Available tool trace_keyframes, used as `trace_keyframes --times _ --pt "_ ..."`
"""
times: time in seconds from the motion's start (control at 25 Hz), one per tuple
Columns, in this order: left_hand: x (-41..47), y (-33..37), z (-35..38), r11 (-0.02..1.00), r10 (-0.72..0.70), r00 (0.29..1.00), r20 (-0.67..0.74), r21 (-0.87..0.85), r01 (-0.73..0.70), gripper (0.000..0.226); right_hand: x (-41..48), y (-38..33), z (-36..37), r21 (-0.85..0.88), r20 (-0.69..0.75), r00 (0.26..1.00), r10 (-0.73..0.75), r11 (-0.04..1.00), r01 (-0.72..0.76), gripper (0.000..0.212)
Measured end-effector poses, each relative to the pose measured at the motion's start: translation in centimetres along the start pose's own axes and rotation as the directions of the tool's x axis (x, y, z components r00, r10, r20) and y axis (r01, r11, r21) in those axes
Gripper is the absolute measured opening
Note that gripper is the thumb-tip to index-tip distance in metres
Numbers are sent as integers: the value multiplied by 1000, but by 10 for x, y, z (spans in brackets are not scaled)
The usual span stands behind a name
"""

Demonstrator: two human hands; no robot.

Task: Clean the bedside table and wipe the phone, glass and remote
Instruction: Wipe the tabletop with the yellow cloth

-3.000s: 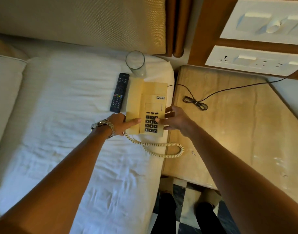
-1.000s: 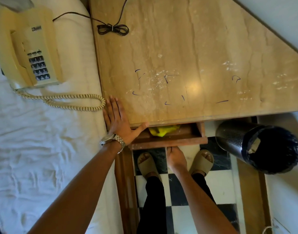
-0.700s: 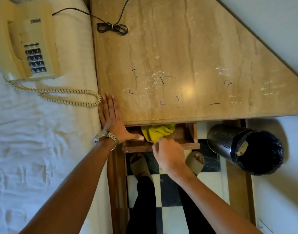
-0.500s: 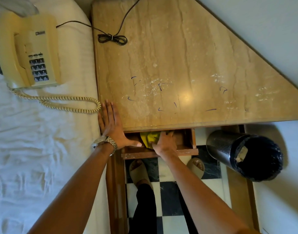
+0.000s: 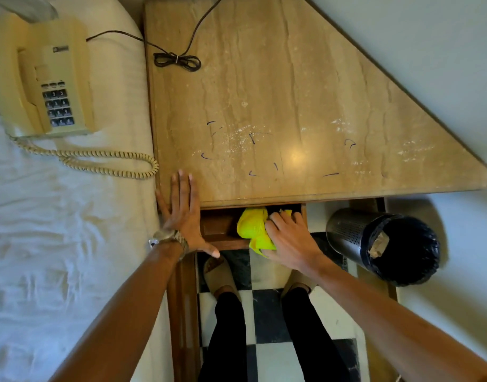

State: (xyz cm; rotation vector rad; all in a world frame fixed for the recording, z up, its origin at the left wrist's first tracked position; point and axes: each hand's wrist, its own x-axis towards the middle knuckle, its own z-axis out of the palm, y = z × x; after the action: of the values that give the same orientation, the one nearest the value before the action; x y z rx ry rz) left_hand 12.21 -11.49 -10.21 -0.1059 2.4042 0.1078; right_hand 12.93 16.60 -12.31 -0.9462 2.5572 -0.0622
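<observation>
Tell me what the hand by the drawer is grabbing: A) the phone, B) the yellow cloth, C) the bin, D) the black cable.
B: the right hand grips the yellow cloth at the open drawer, far from the phone.

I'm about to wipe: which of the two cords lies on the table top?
The thin black cable, tied in a small bundle; the coiled beige cord lies on the bed by the phone.

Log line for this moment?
right hand: grips yellow cloth at open drawer; left hand: flat on bedside table corner; phone: on bed; wiping: not started
</observation>
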Motion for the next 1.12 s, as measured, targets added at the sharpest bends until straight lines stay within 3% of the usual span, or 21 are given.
trace_keyframes --times 0.12,0.28,0.4,0.52,0.6,0.64,0.72,0.8,0.92,1.04,1.12 --pt "-17 15 18 999 -41 999 34 30 40 194 -8 13 -7 -166 7 971 -238 958 235 43" --pt "-22 40 28 993 -100 995 -24 -65 98 178 -15 8 8 -247 -59 897 -437 877 411 47" --pt "-9 35 16 995 -96 991 -97 7 97 167 -7 14 6 -317 -169 855 -489 849 423 42" --pt "20 32 -12 982 -185 942 -278 -81 169 151 23 15 -35 -275 -381 829 -410 906 322 25" --pt "32 31 -25 991 -133 925 -357 -51 123 135 41 7 -69 -75 -521 813 -260 963 260 22" --pt "33 29 -29 996 -93 932 -350 -21 91 139 46 3 -88 111 -546 831 -109 973 200 28" --pt "29 22 -38 998 -54 952 -302 -30 48 159 50 5 -127 498 -465 862 202 864 66 37" --pt "31 10 -44 1000 -8 979 -202 -21 4 179 48 11 -155 719 -353 857 374 695 -8 30" --pt "47 -15 -56 997 15 984 -175 -76 -28 191 44 -4 -179 807 -375 840 391 584 88 20" --pt "62 -25 -56 995 72 984 -161 -61 -82 191 28 -17 -182 820 -452 810 374 532 212 26" --pt "66 -25 -62 984 98 985 -143 -137 -118 191 34 -10 -190 817 -434 798 419 556 153 24"
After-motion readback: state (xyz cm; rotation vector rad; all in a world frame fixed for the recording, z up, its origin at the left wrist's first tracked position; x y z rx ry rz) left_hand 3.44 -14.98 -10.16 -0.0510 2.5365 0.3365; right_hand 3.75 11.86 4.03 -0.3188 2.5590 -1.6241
